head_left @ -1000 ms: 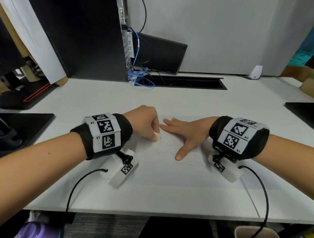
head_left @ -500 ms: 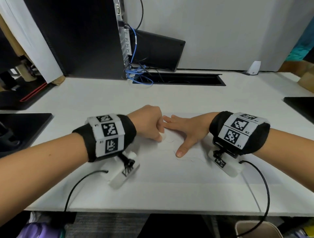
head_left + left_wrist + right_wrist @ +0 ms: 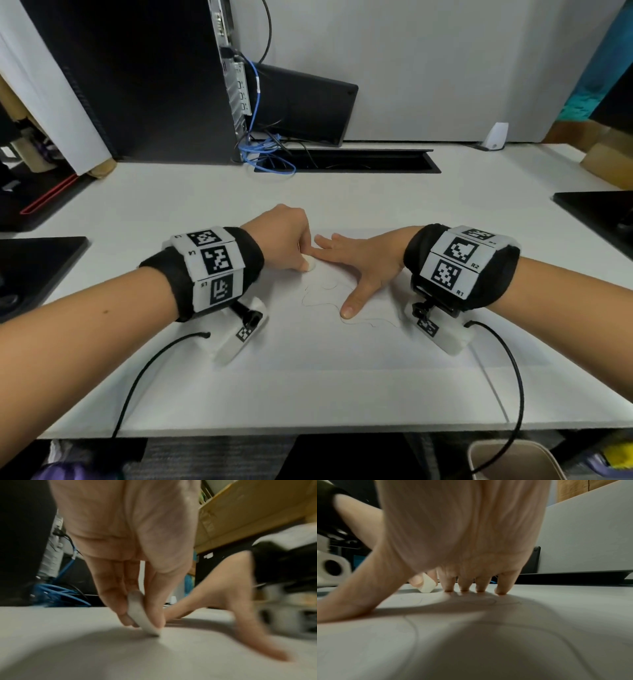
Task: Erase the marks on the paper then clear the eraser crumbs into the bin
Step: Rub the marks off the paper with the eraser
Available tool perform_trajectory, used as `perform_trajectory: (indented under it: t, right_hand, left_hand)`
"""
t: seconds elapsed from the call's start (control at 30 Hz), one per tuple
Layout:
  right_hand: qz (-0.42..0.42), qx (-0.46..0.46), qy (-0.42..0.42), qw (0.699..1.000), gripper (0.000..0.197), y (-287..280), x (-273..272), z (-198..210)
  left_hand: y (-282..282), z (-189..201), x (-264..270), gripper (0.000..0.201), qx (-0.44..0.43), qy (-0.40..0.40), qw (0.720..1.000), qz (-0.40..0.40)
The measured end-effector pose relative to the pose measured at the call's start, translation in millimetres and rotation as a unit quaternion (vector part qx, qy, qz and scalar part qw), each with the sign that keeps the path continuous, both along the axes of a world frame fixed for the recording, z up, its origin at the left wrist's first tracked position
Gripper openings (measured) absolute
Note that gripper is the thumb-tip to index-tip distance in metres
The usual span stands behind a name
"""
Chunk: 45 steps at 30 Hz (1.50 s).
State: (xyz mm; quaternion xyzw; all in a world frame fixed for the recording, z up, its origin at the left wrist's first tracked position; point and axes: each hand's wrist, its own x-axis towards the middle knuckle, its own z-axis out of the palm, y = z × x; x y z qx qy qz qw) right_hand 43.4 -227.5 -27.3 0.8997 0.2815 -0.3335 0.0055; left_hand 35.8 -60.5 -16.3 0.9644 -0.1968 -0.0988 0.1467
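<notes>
A white sheet of paper [image 3: 342,346] lies on the desk with thin wavy pencil marks [image 3: 318,298] near its middle. My left hand [image 3: 291,240] pinches a small white eraser [image 3: 311,263] between thumb and fingers, its lower end on the paper [image 3: 120,655]; the eraser [image 3: 144,616] shows tilted in the left wrist view. My right hand [image 3: 356,263] lies spread flat on the sheet, just right of the eraser [image 3: 427,584], fingertips [image 3: 464,590] and thumb pressing the paper [image 3: 488,642] down. The rim of a beige bin [image 3: 507,459] shows below the desk's front edge at right.
A black computer tower [image 3: 137,78] with blue cables [image 3: 263,154] stands at the back left, beside a dark cable slot [image 3: 346,161] in the desk. Black pads [image 3: 37,270] lie at the left and right [image 3: 596,212] desk edges. A cardboard box [image 3: 606,161] sits far right.
The left hand has rubbed the eraser back and forth a short way near the right fingertips. The right hand has stayed flat on the sheet.
</notes>
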Motion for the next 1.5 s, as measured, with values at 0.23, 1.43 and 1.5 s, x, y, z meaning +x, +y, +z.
perform_trajectory:
  t: [0.23, 1.43, 1.5]
  right_hand:
    - [-0.002, -0.008, -0.008, 1.000, 0.113, -1, -1, 0]
    - [-0.107, 0.239, -0.153, 0.953, 0.016, -4, 8, 21]
    - [-0.094, 0.200, -0.130, 0.966, 0.018, -2, 6, 19]
  left_hand:
    - [5, 2, 0, 0.016, -0.001, -0.016, 1.000, 0.012]
    - [42, -7, -4, 0.077, 0.072, 0.087, 0.994, 0.015]
    - [42, -8, -4, 0.079, 0.087, 0.094, 0.992, 0.000]
